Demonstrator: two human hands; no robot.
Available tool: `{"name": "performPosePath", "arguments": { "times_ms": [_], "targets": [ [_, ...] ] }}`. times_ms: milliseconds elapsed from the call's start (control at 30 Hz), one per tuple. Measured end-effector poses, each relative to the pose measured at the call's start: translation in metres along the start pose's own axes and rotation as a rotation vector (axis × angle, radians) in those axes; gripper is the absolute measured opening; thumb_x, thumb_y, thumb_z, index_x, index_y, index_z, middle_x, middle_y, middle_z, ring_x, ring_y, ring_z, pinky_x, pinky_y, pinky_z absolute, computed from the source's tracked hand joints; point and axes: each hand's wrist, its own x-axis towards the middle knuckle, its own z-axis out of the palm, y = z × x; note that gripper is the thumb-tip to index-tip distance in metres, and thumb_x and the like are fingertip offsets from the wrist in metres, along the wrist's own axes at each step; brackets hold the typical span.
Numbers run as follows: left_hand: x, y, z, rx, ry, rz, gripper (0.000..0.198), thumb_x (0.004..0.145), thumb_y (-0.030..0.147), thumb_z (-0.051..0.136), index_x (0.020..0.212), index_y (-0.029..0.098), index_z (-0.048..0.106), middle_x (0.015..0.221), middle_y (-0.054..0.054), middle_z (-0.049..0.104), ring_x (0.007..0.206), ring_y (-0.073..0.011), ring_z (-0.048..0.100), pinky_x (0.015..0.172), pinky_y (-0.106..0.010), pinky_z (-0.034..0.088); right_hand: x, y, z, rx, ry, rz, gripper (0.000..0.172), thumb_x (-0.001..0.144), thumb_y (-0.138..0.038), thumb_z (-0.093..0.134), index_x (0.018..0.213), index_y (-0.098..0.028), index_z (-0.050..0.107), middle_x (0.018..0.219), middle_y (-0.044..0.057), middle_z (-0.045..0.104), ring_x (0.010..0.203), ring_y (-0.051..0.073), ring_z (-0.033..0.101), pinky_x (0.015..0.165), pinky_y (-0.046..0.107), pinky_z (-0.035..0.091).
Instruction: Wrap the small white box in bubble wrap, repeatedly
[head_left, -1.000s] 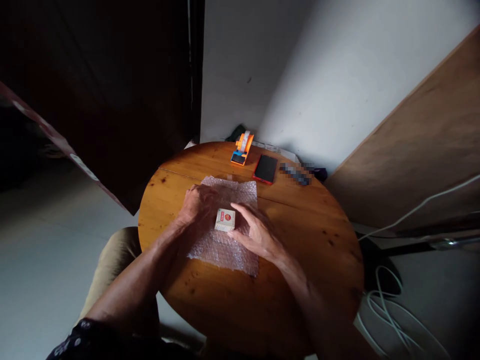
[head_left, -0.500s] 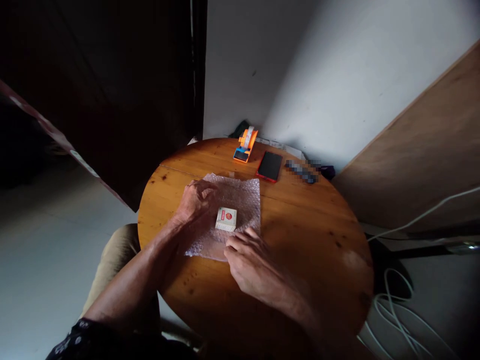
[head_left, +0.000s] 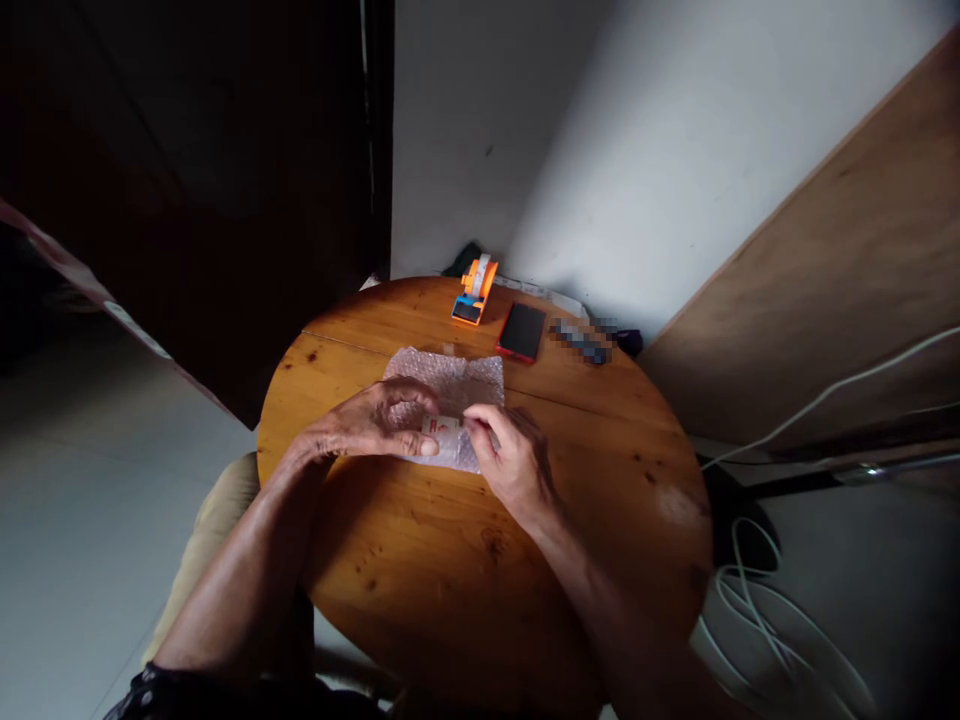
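A small white box with red print sits on a sheet of bubble wrap on the round wooden table. The near part of the sheet is folded up against the box and partly covers its front. My left hand curves around the box's left side, thumb apart from the fingers, with the thumb lying on the folded wrap. At the right of the box, my right hand has its thumb and fingers pinched together at the wrap; the fingertips partly hide what they grip.
An orange and blue tape dispenser stands at the table's far edge. Beside it lie a red-edged phone and a blurred-out object. White cable coils on the floor to the right of the wooden table.
The near edge of the bubble wrap has been folded up over the box's front. My left hand has opened beside the box, and my right hand has moved up to its right side.
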Motion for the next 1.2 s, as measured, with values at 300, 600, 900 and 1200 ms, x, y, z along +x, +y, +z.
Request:
{"name": "performPosePath", "arguments": {
  "times_ms": [300,600,900,1200],
  "targets": [
    [0.008,-0.003,0.018,0.061,0.086,-0.172,0.033,0.08,0.043,0.066,0.104,0.021,0.072,0.091,-0.003,0.071,0.071,-0.0142,0.06,0.06,-0.023,0.045,0.001,0.004,0.001,0.295,-0.027,0.244,0.02,0.094,-0.033,0.05,0.103,-0.023,0.065,0.09,0.005,0.073,0.084,0.019,0.069,0.076,0.031,0.053],
    [0.014,-0.004,0.025,-0.091,0.095,-0.181,0.029,0.078,0.042,0.068,0.086,0.015,0.07,0.076,-0.002,0.065,0.062,-0.0102,0.051,0.054,-0.022,0.038,0.001,0.015,-0.008,0.469,-0.317,0.354,0.036,0.08,-0.027,0.065,0.115,-0.019,0.061,0.089,0.005,0.072,0.073,0.017,0.067,0.065,0.031,0.056],
    [0.015,-0.002,0.029,-0.28,0.106,-0.199,0.029,0.071,0.041,0.074,0.072,0.014,0.063,0.072,0.0,0.063,0.058,-0.0077,0.046,0.05,-0.019,0.034,0.004,0.012,-0.015,0.578,-0.419,0.436,0.014,0.083,-0.028,0.059,0.094,-0.019,0.064,0.069,-0.002,0.065,0.053,0.01,0.053,0.046,0.022,0.041],
    [0.017,-0.002,0.032,-0.314,0.089,-0.207,0.031,0.069,0.043,0.074,0.07,0.015,0.06,0.058,0.004,0.051,0.05,-0.006,0.037,0.044,-0.02,0.026,0.003,0.013,-0.013,0.529,-0.42,0.469,0.018,0.084,-0.029,0.058,0.097,-0.019,0.064,0.075,0.001,0.066,0.058,0.013,0.056,0.051,0.025,0.044]
  ]
}}
